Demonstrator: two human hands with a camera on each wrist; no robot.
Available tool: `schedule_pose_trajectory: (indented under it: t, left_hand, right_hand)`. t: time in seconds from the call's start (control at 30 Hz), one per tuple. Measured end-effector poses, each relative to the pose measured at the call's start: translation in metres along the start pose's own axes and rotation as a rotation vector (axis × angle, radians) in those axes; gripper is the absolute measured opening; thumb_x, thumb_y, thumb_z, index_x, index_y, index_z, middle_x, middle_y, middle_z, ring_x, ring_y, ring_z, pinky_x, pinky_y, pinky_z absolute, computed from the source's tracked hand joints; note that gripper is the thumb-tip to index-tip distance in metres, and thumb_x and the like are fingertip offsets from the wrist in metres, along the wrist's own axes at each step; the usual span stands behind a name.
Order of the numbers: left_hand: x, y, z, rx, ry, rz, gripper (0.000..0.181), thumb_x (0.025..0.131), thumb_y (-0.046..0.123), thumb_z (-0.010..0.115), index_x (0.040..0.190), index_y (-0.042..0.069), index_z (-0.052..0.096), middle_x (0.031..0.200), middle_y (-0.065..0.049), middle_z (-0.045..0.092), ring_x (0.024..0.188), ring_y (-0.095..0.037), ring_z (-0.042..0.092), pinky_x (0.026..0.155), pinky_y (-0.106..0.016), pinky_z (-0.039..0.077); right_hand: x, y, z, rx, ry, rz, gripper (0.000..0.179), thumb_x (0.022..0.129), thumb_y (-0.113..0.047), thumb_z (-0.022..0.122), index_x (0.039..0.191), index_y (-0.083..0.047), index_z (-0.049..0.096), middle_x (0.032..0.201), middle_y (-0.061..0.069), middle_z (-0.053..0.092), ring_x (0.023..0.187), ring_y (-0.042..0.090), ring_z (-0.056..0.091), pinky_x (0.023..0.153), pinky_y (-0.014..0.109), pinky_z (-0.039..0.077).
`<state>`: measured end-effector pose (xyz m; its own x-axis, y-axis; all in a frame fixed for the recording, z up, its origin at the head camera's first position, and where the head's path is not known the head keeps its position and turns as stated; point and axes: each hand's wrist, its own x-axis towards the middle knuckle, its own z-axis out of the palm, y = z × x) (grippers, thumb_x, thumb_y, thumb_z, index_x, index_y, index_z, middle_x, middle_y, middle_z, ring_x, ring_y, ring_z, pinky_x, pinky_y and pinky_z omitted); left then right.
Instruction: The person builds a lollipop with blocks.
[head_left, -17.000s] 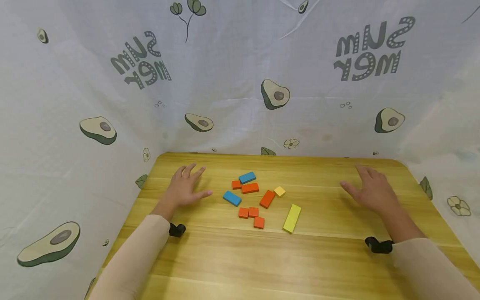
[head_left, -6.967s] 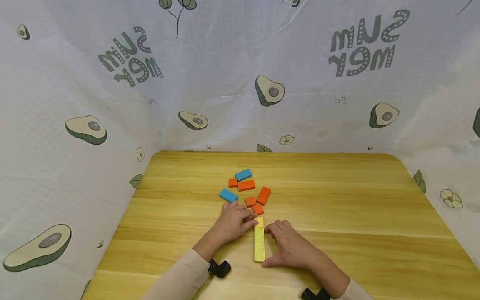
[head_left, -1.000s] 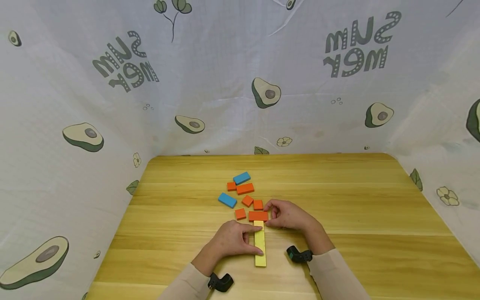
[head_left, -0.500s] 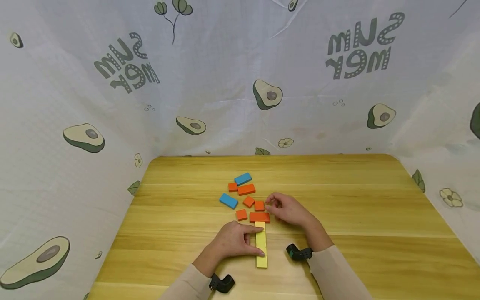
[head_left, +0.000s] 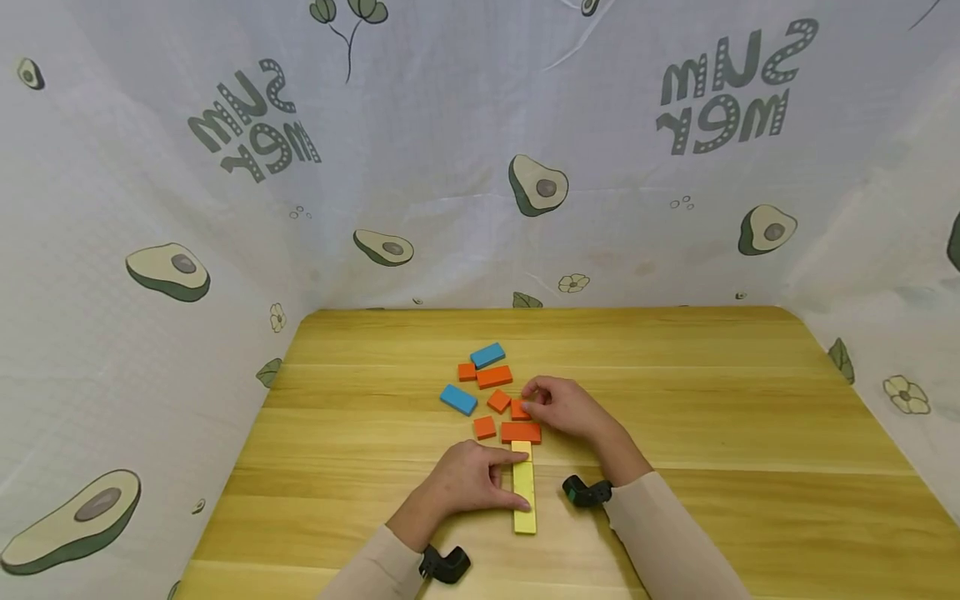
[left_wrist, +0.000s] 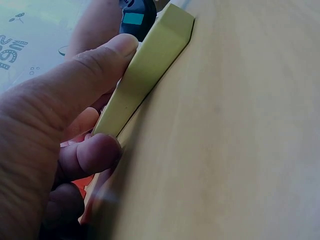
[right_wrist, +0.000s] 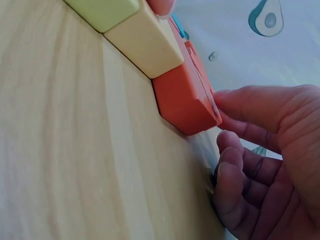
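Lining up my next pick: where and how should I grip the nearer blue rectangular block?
Probably from above, pinching the nearer blue rectangular block mid-length across its two long sides: it lies flat, set diagonally, with no other block touching it.

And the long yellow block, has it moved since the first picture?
Yes: the long yellow block has moved left and away from the table's far edge, and now points straight at that edge.
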<state>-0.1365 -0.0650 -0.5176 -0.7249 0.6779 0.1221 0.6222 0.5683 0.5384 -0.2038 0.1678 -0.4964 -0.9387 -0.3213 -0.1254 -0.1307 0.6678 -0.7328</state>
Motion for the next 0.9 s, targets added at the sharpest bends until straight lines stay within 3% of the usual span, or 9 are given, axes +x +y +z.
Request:
schedule_pose_trajectory:
  t: [0.9]
  left_hand:
    - [0.0006,-0.0004,0.0002,0.021,-0.011,-0.007,0.065,0.076,0.054,0.092,0.131,0.024,0.077,0.057,0.021,0.055,0.051,0.017,0.038,0.054,-0.007,0.033]
  right_hand:
    - [0.0062,-0.0054,0.0099,-0.071,-0.036,-0.030,0.012,0.099,-0.029,0.074,0.103,-0.017,0.073,0.081,-0.002,0.061,0.072,0.014,0.053,0.068,0.031,0.043]
